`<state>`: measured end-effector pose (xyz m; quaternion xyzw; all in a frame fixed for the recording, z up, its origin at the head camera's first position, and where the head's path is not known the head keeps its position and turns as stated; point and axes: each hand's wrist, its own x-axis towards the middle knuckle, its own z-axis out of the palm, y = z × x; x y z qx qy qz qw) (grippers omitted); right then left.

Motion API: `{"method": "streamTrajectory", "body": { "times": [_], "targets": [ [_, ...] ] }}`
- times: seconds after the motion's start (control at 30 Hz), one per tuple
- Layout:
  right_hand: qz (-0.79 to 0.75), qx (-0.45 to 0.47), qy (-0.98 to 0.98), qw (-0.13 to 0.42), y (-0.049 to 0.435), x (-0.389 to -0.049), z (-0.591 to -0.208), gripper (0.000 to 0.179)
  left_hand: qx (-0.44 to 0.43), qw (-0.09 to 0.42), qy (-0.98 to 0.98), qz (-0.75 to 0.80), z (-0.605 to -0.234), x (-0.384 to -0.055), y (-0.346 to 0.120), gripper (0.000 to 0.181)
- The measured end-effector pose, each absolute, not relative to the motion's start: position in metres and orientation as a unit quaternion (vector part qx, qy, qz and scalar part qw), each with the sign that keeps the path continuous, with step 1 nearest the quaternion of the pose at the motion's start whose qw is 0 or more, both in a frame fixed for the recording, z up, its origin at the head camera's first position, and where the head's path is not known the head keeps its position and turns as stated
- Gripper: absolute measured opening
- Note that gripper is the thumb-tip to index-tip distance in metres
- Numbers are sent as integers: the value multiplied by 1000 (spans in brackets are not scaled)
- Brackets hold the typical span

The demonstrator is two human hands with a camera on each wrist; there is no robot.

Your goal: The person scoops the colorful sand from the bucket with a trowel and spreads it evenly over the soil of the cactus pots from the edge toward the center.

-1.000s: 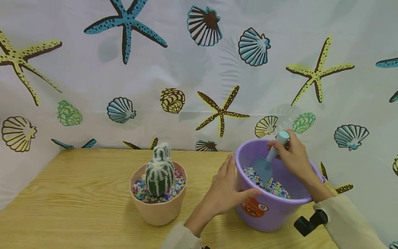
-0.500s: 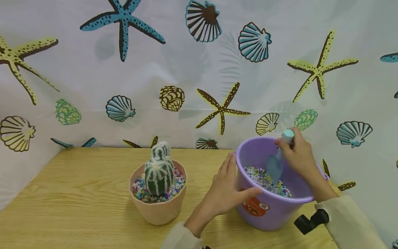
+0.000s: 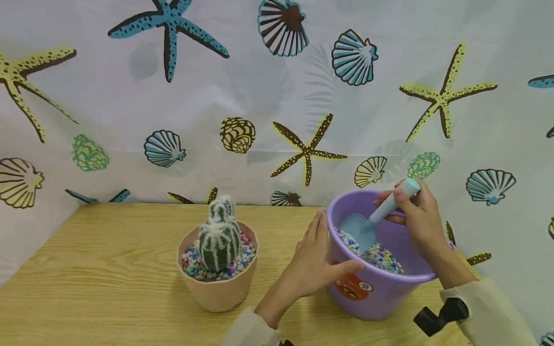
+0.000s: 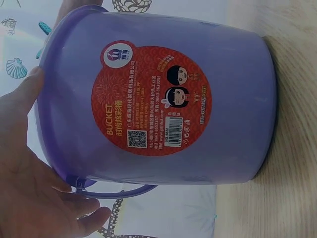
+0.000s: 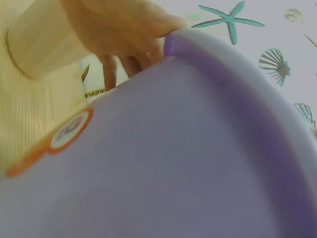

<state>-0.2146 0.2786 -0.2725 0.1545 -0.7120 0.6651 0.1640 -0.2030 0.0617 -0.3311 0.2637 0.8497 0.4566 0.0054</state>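
My right hand grips the pale blue handle of a small hand trowel inside a purple bucket. The trowel tilts, its blade down to the left against small coloured pebbles in the bucket. Against the bucket's left side rests my left hand, fingers extended along the rim and thumb spread across the near side. The left wrist view shows this hand at the rim beside the bucket's carrying handle. In the right wrist view the bucket wall hides the right hand and trowel.
Left of the bucket, a striped green cactus stands in a peach pot with coloured pebbles around its base. Both containers stand on a wooden table. A white cloth with starfish and shell prints hangs behind.
The trowel first swung more upright and rightward over the pebbles, then tilted over again, its blade moving left and its handle end right. My left hand stays at the rim.
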Motion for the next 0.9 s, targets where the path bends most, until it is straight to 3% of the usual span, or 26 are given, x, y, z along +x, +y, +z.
{"method": "streamTrajectory", "body": {
  "times": [0.2,0.53,0.9],
  "targets": [
    [780,71,-614,93,294,-216,-271,18,270,7,848,456,-331,-202,63,111],
    [803,-69,-592,19,312,-223,-273,16,263,13,847,462,-331,-202,63,113],
    [852,-135,-503,40,317,-226,-271,22,250,21,845,473,-333,-200,62,115]
  ]
}}
